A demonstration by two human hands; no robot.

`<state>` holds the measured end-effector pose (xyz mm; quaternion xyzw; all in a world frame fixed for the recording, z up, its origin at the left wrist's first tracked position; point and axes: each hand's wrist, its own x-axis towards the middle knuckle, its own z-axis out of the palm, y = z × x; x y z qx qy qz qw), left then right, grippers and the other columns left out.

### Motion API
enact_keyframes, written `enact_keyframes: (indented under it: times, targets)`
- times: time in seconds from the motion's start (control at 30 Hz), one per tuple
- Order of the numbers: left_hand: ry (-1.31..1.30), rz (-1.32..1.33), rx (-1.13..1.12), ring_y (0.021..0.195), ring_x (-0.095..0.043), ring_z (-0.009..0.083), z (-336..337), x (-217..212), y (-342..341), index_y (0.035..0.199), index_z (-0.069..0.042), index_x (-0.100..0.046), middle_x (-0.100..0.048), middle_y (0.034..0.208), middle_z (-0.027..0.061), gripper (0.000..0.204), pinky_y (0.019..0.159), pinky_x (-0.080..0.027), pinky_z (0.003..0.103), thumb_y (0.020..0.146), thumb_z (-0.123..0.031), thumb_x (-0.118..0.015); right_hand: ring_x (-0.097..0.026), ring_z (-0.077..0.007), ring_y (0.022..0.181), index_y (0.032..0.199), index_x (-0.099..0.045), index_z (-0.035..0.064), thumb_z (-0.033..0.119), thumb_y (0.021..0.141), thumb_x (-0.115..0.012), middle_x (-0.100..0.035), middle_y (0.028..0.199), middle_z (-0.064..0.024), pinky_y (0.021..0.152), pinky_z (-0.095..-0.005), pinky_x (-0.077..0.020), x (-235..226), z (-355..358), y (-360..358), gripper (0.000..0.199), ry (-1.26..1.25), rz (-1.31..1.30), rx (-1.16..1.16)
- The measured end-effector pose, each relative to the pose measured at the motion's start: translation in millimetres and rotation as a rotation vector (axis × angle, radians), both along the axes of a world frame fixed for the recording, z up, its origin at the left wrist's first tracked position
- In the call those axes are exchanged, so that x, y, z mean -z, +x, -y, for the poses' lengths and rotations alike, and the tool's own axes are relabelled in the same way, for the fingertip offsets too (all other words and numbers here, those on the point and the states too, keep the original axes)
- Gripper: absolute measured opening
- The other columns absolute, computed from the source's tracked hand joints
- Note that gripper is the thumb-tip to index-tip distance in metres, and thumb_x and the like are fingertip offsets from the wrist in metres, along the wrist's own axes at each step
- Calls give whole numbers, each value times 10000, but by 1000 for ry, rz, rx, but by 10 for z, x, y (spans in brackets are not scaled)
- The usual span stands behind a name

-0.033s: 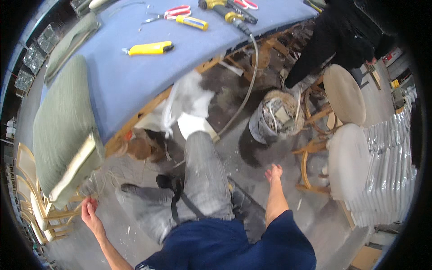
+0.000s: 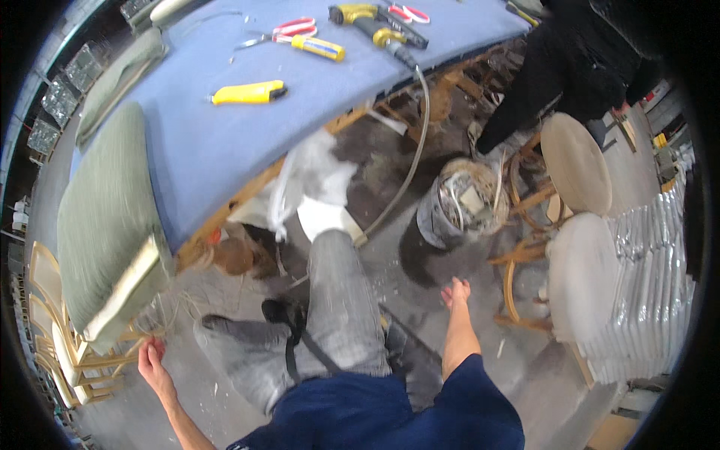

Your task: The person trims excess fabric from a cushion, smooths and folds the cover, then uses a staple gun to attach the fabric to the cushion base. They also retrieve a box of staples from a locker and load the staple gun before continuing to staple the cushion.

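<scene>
My left hand (image 2: 152,363) hangs low on the left, fingers loosely bent, with nothing seen in it. It is nearest to a green padded cushion (image 2: 111,217), which leans over the table's near left edge with pale foam showing along one side. On my other side, my right hand (image 2: 456,291) hangs in the air holding nothing, its fingers slightly curled and apart. Below and beyond it stands a bucket (image 2: 439,216) filled with scraps. Neither hand touches the blue padded tabletop (image 2: 217,150) or the yellow-handled cutter (image 2: 250,92) lying there.
A screwdriver (image 2: 319,47), red-handled scissors (image 2: 295,28) and a yellow-black power tool (image 2: 371,24) with a hose (image 2: 414,165) lie on the table. Round-seated stools (image 2: 583,274) and plastic-wrapped stacks (image 2: 637,277) stand right. A person in black (image 2: 577,67) is at far right. Chairs (image 2: 64,322) stand left.
The whole view has shifted slightly, with the table, bucket and stools sitting a little lower in the picture. Both hands remain free and hanging much as before.
</scene>
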<state>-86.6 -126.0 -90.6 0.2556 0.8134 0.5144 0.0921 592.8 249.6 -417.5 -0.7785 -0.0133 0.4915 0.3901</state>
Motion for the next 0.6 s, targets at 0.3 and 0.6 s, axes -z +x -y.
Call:
enact_keyframes:
  times: [0.3,0.6]
  targets:
    - [27,123,-386,791,-572,53,620,170,-405,1178,-56,-674,-649,928,-13,234,675,-462,207,1076,-229,-554,-754,-325,831,1419,-432,70,126,983,-615,-646,1193,-170,579,-396,-592,128,-1246,104,476,272,-96,78]
    - [119,-618,-447,832,-549,92,762,-1186,-1782,1274,-23,-674,-604,947,-8,288,742,-463,243,1109,-197,-515,-738,-237,786,1317,-590,16,157,1029,-606,-691,1111,-160,564,-320,-586,-904,-1925,76,321,428,275,-125]
